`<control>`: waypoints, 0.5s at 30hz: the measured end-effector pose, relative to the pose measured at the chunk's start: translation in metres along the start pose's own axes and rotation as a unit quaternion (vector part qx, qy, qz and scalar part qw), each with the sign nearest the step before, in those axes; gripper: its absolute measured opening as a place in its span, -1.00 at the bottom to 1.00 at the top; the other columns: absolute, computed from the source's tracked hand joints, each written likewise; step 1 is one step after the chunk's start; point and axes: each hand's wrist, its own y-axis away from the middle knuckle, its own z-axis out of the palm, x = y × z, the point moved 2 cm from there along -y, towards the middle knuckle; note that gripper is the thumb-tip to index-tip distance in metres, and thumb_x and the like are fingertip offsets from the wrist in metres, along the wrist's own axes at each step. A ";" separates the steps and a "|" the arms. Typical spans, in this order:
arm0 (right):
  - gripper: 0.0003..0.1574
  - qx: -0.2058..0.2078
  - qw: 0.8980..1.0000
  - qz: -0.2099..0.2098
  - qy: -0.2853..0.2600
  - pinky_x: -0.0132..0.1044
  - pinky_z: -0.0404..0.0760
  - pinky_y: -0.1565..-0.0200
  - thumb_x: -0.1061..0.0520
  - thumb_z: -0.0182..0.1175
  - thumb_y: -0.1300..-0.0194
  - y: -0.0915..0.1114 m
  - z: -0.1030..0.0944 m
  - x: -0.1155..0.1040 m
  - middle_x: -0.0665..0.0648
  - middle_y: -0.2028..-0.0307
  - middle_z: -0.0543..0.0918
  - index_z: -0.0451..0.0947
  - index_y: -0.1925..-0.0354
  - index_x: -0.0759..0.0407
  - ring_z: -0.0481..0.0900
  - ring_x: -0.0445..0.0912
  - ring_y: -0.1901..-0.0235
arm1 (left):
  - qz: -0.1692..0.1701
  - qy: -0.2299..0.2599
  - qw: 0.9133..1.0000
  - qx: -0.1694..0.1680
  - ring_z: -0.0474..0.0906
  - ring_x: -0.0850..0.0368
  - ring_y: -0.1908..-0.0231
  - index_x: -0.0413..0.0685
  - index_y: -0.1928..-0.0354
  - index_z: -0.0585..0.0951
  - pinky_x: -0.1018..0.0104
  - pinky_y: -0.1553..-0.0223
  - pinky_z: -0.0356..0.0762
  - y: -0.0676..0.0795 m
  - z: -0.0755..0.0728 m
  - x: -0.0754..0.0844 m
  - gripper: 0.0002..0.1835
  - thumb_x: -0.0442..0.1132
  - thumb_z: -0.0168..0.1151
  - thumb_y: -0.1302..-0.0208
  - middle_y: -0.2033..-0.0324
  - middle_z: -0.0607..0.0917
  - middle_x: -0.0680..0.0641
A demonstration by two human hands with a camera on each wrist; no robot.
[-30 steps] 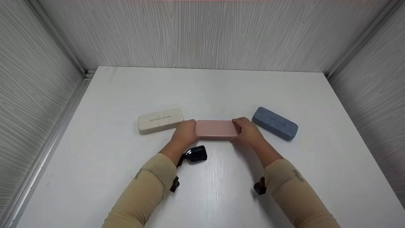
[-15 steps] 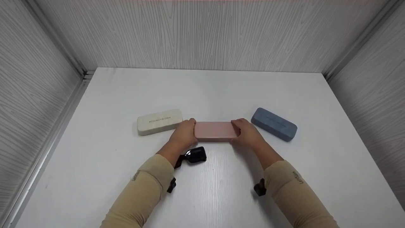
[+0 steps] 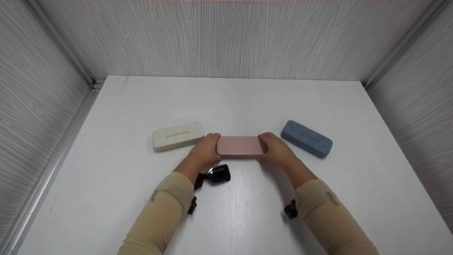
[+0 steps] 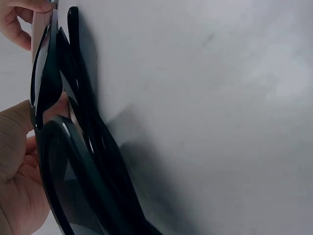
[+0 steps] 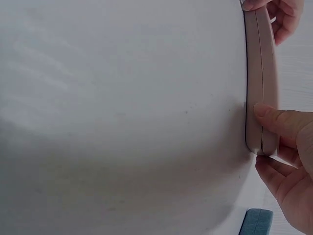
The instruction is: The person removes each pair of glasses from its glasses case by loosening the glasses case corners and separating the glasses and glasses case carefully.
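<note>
A pink glasses case (image 3: 239, 147) lies lengthwise between my two hands, its lid closed with a thin seam along the side in the right wrist view. My left hand (image 3: 205, 150) grips its left end. At the other end my right hand (image 3: 277, 148) holds it, with the thumb (image 5: 274, 117) on the near side and fingers curled round the corner. Black sunglasses (image 3: 218, 174) rest on the table just in front of my left wrist, partly hidden by it; in the left wrist view they overlap that hand.
A cream glasses case (image 3: 178, 137) with printed lettering lies left of the pink one, close to my left hand. To the right is a blue glasses case (image 3: 307, 139), set at a slant. The white table (image 3: 233, 102) meets grained panels at its back and sides.
The pink case and my left hand have shifted very slightly in the head view, along with the whole scene. Both hands keep their hold.
</note>
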 end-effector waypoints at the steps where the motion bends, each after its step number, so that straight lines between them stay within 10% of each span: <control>1: -0.05 0.000 1.000 -0.003 0.003 -0.09 0.17 -0.27 0.12 0.38 0.03 0.000 0.000 0.000 0.20 -0.24 0.29 0.20 -0.29 0.24 0.23 0.08 -0.25 | 0.001 0.007 1.000 -0.001 0.29 -0.02 -0.18 -0.23 -0.28 0.24 0.21 -0.26 0.15 0.000 0.001 -0.002 -0.17 -0.29 0.36 0.10 -0.15 0.41 -0.17; 15: 0.00 -0.023 0.998 -0.039 0.033 -0.09 0.20 -0.25 -0.01 0.39 0.05 -0.004 -0.009 0.004 0.22 -0.21 0.36 0.22 -0.29 0.26 0.26 0.07 -0.23 | -0.001 0.053 0.999 0.003 0.40 0.08 -0.07 -0.08 -0.30 0.17 0.24 -0.15 0.30 -0.006 0.006 -0.018 -0.10 -0.16 0.43 0.09 -0.10 0.46 -0.08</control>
